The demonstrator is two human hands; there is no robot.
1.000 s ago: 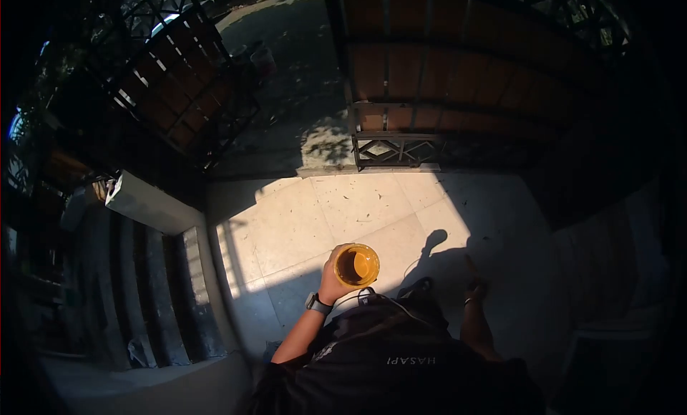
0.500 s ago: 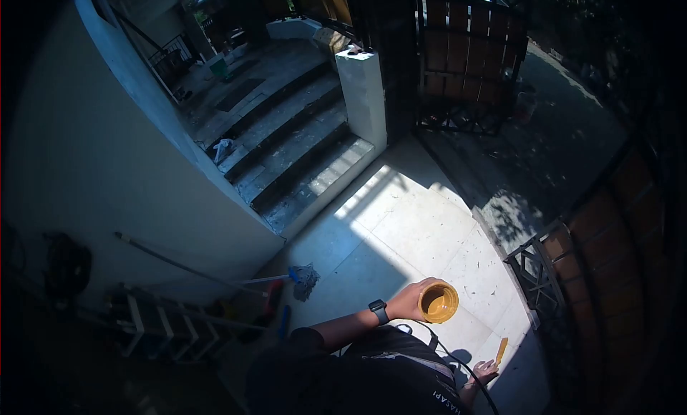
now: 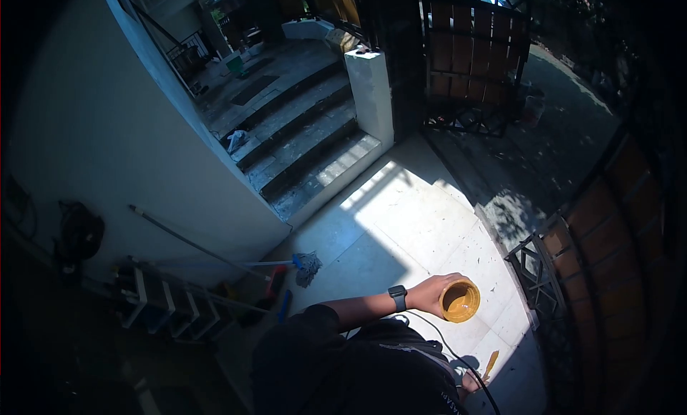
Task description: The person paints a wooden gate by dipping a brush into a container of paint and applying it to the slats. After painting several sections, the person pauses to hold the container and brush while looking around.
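My left hand (image 3: 433,293) grips a round yellow cup (image 3: 459,301) of orange-brown liquid, held out over the sunlit tiled floor (image 3: 401,229); a black watch (image 3: 398,298) is on that wrist. My right hand (image 3: 469,380) is low beside my body, mostly hidden, and holds a thin stick (image 3: 491,363) with an orange-coated tip, which may be a brush. The cup hangs close to an open metal gate (image 3: 544,272) with brown panels.
Concrete steps (image 3: 300,146) rise at upper left beside a white pillar (image 3: 372,93). A mop (image 3: 304,264) and long poles lean on the white wall (image 3: 107,164), above a ladder-like frame (image 3: 164,300). A second gate (image 3: 469,57) stands at the back.
One second ago I faced the gate and paving; the view has since swung round to the steps and wall. Over the last half second the cup shifted slightly right and lower.
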